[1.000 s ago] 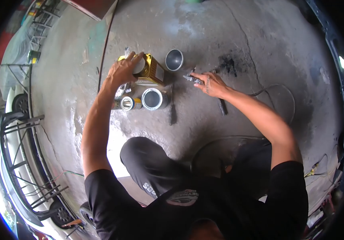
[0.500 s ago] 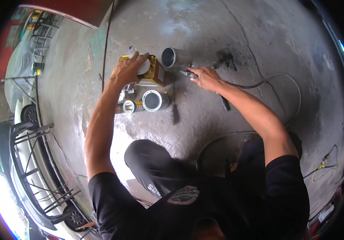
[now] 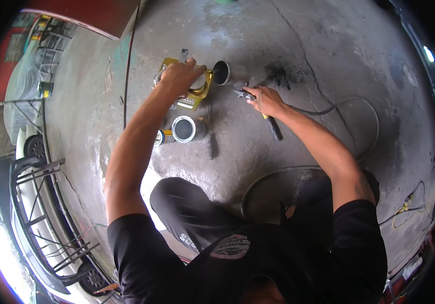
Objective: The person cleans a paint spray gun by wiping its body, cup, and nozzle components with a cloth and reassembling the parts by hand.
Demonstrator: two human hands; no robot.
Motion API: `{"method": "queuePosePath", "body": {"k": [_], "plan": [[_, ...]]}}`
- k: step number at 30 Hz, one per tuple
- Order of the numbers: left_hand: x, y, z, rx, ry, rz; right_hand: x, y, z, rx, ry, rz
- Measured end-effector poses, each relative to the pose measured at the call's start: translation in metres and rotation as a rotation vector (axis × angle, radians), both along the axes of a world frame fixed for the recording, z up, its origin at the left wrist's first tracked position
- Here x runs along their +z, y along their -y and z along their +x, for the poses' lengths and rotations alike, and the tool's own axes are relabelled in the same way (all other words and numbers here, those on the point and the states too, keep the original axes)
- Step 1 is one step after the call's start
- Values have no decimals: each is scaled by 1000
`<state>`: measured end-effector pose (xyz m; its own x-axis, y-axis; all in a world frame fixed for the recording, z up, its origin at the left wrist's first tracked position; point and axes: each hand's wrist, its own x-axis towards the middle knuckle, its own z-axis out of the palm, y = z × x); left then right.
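My left hand [image 3: 179,78] curls its fingers over a pale round container [image 3: 197,82], much of it hidden under the hand. Right beneath it is a gold rectangular tin [image 3: 195,100]. A grey open can [image 3: 221,74] with a dark inside lies just right of that tin. Closed around a small dark and silver metal tool [image 3: 240,93], my right hand [image 3: 267,100] is over the floor, a little below and right of the grey can. I cannot tell the tool's kind. Below that hand lies a yellow-and-black handle [image 3: 273,127].
Nearer my knees stand a white-rimmed can [image 3: 187,129] and a smaller yellow-labelled can [image 3: 163,137]. A thin dark flat tool [image 3: 211,140] lies beside them. Past my right wrist a hose [image 3: 364,100] loops over the concrete floor [image 3: 258,30]. A car [image 3: 32,147] and metal frame are left.
My left hand has shifted right over the gold tin with the pale round container. My right hand has moved only slightly. The view has shifted a little, exposing more of the yellow-and-black handle.
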<state>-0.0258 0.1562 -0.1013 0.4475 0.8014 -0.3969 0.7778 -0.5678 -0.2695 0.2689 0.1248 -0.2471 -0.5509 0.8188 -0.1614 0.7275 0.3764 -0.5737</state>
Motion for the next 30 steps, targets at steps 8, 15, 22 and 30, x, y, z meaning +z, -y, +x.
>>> {"method": "queuePosePath", "body": {"k": [8,15,22,30], "plan": [[2,-1,23,-7,-75,-2,-5,1,11,-17,24,-2],[-2,1,15,-18,-47,26,-13,-1,8,-7,37,11],[8,16,-16,94,44,26,-7,-2,-14,22,-22,22],[3,38,-77,221,186,70,-7,7,-54,100,-190,80]]}}
